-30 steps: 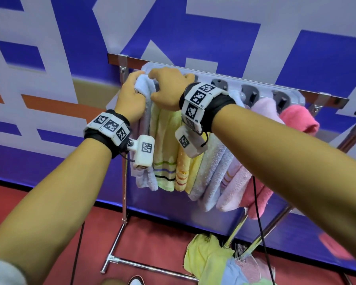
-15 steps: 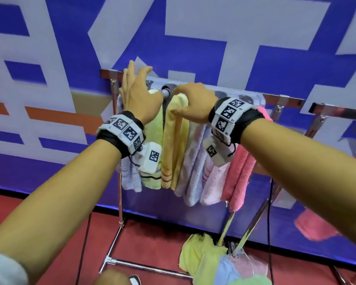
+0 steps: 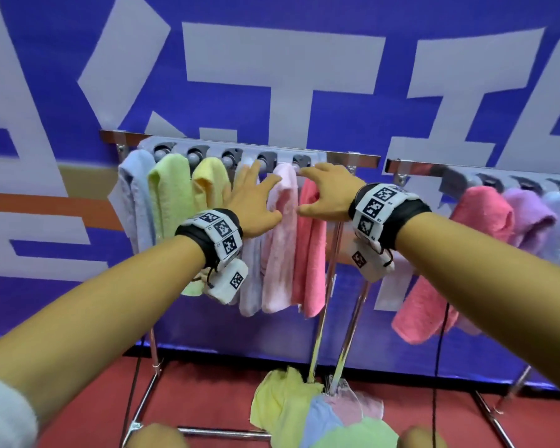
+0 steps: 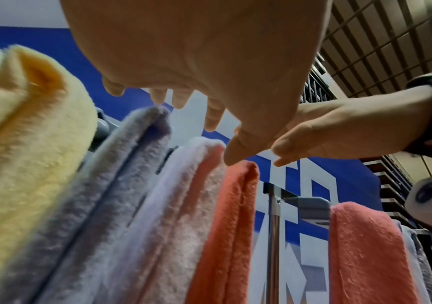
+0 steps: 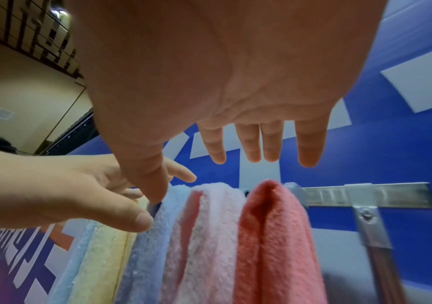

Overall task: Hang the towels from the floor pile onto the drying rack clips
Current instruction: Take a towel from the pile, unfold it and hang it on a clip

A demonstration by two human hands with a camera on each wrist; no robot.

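The chrome drying rack with its grey clip rail [image 3: 227, 147] ran left to right across the blue and white wall, and six towels hung from it side by side: pale blue [image 3: 136, 195], green [image 3: 168, 192], yellow [image 3: 207, 185], lilac [image 3: 251, 276], pale pink [image 3: 280, 247] and coral pink [image 3: 311, 247]. A second rack to the right [image 3: 466, 171] carried more hanging towels. Straight below, on the red floor [image 3: 88, 399], sat the loose pile of yellow, blue, pink and green towels [image 3: 307, 412], heaped around the foot of the rack's slanted legs. Both hands were up at rail height, so the pile lay well down and slightly to the right of them, a drop rather than a reach across. The left hand [image 3: 256, 202] was spread flat with straight fingers in front of the lilac and pale pink towels, gripping nothing. The right hand [image 3: 327, 192] hung open too, fingers extended by the top of the coral pink towel, empty. I judged the right hand marginally nearer the pile, since the heap sat almost under that wrist. The pile had no clear long axis; it was a crumpled mound, so the next grab looked like a plain stoop and a pinch of whichever corner lay uppermost.
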